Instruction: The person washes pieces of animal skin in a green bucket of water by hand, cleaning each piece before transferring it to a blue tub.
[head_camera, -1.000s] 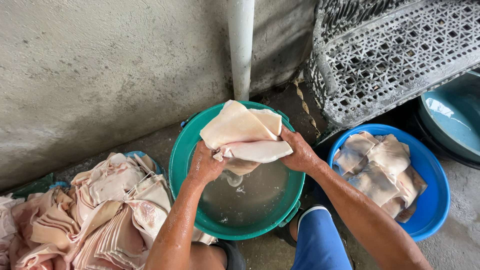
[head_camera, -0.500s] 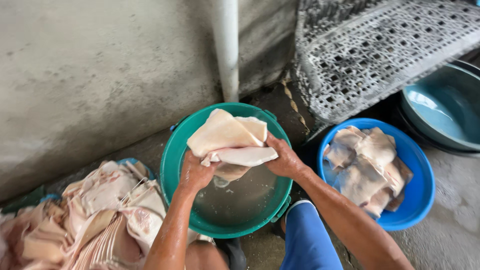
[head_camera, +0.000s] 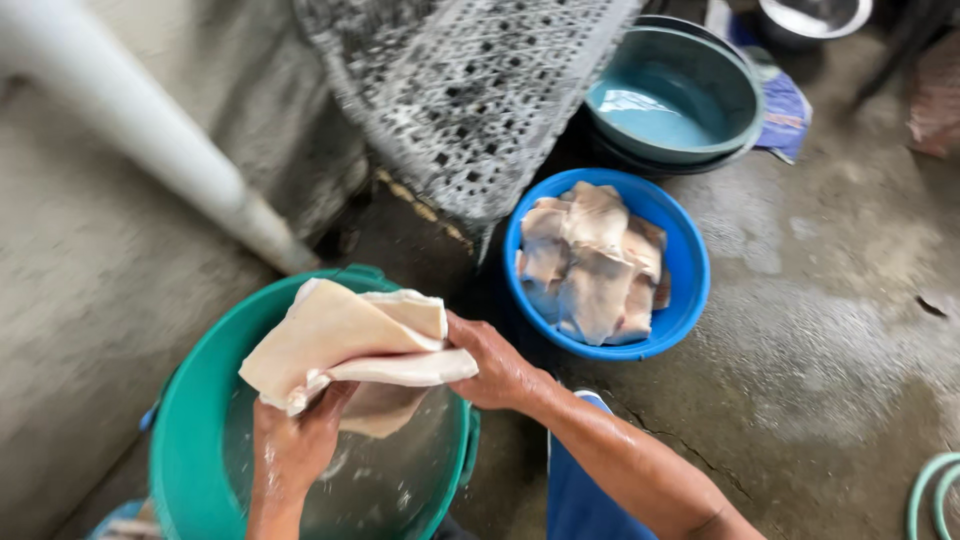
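Wet concrete floor (head_camera: 830, 330), white pipe (head_camera: 150, 150) along grey wall. Both hands gripping folded pale wet slab (head_camera: 345, 340) over green round plastic basin of water (head_camera: 195, 420). Left hand (head_camera: 295, 445) fingers clamped underneath, right hand (head_camera: 495, 365) fingers pinching edge. Blue plastic basin (head_camera: 690, 270) nearby, stacked with similar pale pieces (head_camera: 595, 260).

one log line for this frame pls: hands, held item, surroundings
left hand: grips pale folded sheet from below | right hand: holds its right edge | sheet: over green basin of water | blue basin: similar pieces
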